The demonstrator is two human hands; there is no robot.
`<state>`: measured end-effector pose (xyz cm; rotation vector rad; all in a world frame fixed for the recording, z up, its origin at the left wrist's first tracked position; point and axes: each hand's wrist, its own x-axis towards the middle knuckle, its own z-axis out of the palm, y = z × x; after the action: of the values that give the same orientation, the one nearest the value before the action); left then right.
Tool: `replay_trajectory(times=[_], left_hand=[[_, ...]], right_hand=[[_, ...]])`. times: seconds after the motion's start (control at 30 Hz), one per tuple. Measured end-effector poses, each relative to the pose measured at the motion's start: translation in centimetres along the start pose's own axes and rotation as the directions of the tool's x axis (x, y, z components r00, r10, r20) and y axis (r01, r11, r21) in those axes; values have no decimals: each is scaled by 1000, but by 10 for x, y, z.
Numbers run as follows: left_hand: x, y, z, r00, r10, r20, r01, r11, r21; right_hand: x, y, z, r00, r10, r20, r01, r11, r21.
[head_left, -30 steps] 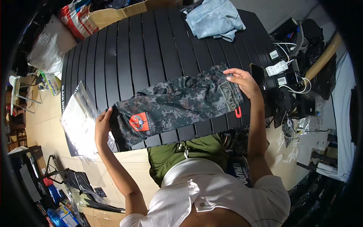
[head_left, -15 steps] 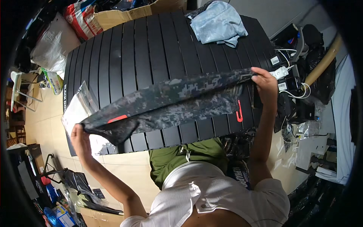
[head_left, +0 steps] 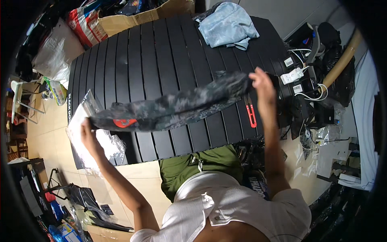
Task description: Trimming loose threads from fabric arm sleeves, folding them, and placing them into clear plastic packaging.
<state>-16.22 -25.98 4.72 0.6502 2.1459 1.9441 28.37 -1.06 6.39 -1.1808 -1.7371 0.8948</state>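
A long camouflage cloth (head_left: 173,107) in dark grey-green is stretched between my hands above the black slatted table (head_left: 153,52). It sags a little in the middle and shows a red patch near its left end. My left hand (head_left: 89,137) is closed on the left end, over a clear plastic bag (head_left: 80,121) with white contents. At the other end, my right hand (head_left: 264,90) pinches the cloth's upper corner, its fingers slightly blurred. A slim red slotted tool (head_left: 251,115) lies on the slats below my right hand.
A light blue cloth bundle (head_left: 229,26) lies at the table's far edge. White plugs and cables (head_left: 292,76) sit along the right edge. Beyond the table are a cardboard box (head_left: 141,18) and a brown tube (head_left: 342,62). A white stool (head_left: 18,88) stands at far left.
My right hand has moved left and a little down, bringing the cloth's ends closer. The cloth has narrowed and folded together, and more of its red patch shows. My left hand has barely moved.
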Motion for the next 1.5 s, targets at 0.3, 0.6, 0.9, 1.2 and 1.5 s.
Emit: replay_trajectory(times=[0.3,0.6,0.9,1.2,1.5], left_hand=[[-33,-57,5,976,207,61,-214,888,407],[-21,-56,-45,966,170,193,-241,862,446],[-33,-7,-13,997,72,31,-79,923,375],[-25,-22,-22,961,-255,109,240,962,130],[-20,-13,-50,948,-283,144,283,959,24]], right_hand=[[-85,20,35,968,-185,167,250,692,-677],[-72,25,28,977,-160,143,213,642,-736],[-12,7,68,985,-151,88,170,941,-294],[17,7,59,916,125,381,-125,992,-24],[24,1,30,854,77,514,-273,908,318]])
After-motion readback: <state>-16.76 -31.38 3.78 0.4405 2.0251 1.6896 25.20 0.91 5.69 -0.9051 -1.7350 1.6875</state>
